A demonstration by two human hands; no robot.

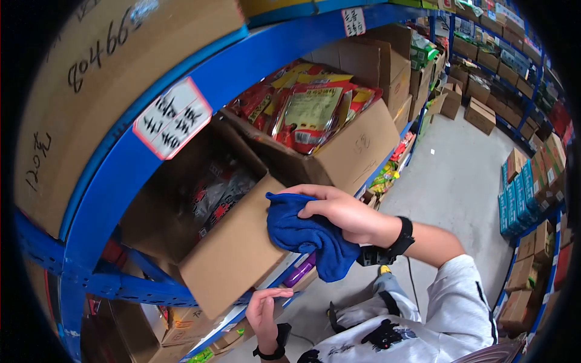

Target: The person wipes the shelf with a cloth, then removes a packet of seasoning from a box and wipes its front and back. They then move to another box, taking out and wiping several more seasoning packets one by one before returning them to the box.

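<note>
A deep-blue cloth (315, 233), soft, creased and bunched, its lower end hanging in folds, lies against the front flap of an open cardboard box (233, 248). The right hand (339, 212) has its grip closed on the cloth's upper part. Below, the left hand (264, 308) is near the box's lower edge, fingers loosely spread, holding nothing. Behind, red-and-yellow packets (308, 112) fill a neighbouring box (357, 145) on the blue shelf (139, 130).
</note>
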